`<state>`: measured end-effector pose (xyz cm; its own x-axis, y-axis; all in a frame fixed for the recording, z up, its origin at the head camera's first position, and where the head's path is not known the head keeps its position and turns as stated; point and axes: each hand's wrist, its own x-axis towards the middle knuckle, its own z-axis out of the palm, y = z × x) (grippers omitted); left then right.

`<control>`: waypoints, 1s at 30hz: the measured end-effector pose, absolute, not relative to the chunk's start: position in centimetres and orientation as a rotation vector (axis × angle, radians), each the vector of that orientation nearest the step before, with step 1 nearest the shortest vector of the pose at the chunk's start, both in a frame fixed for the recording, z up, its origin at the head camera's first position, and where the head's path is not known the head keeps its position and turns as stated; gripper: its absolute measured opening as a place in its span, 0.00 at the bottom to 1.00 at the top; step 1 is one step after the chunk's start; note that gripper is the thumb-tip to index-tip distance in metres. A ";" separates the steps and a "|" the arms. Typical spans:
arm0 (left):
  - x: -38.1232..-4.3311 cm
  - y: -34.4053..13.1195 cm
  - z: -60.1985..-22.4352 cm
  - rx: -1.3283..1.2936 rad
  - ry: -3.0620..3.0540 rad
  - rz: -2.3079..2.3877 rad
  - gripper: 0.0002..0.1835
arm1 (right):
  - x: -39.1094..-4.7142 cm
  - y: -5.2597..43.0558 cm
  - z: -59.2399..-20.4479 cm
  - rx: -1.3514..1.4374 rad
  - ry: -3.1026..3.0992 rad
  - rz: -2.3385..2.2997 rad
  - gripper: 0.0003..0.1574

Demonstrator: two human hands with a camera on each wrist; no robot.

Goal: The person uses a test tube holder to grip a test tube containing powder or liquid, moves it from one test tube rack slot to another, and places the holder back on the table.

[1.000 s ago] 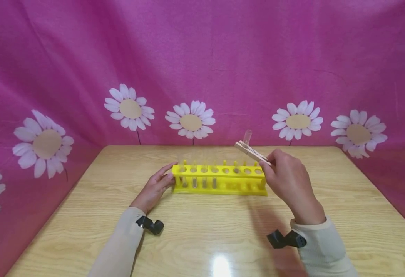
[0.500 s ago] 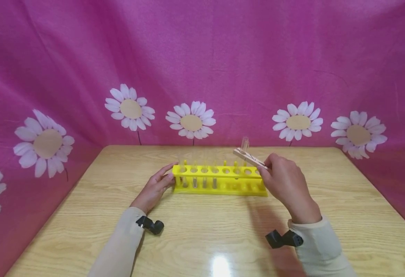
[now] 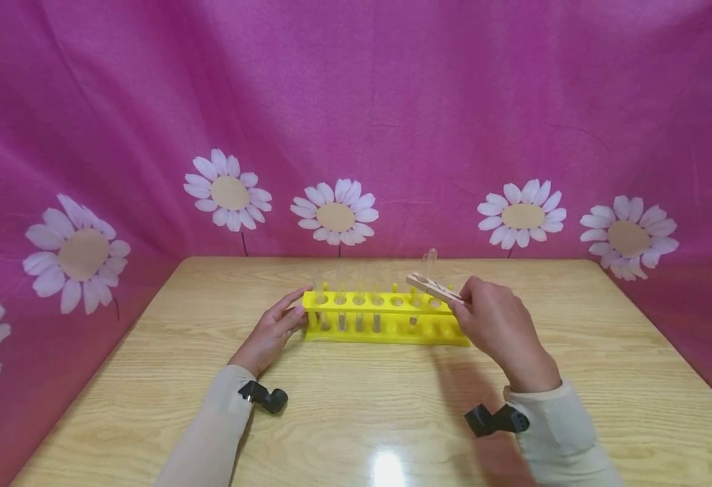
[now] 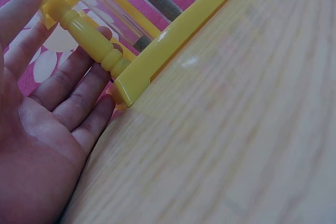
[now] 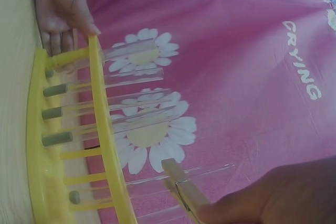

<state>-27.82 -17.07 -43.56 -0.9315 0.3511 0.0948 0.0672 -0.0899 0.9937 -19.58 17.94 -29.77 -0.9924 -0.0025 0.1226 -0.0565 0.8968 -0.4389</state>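
At the table's far side stands a yellow test tube rack (image 3: 386, 340). My left hand (image 3: 271, 335) holds its left end, with the thumb at the upper shelf and fingers behind the end post (image 4: 89, 38). Above the rack's right half, my right hand (image 3: 502, 325) pinches a wooden clothespin (image 3: 434, 289). The clothespin grips a clear test tube (image 3: 429, 260), slightly tilted. That tube passes through a hole in the upper shelf. Its bottom, with a little grey material (image 5: 74, 197), hangs above the base in the right wrist view.
Several clear test tubes with grey material (image 5: 56, 139) stand in the rack's left holes. Thin yellow pegs (image 5: 81, 153) rise along the rack. A pink curtain (image 3: 392, 122) with white daisies hangs behind the wooden table (image 3: 344, 419).
The right hand has moved down and slightly left with the clothespin and tube. The tube has sunk further through the rack's hole. The left hand has stayed on the rack.
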 end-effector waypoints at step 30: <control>-27.8 -17.0 -43.5 0.452 2.003 2.128 0.30 | -20.3 17.8 -30.8 0.087 -3.016 0.650 0.14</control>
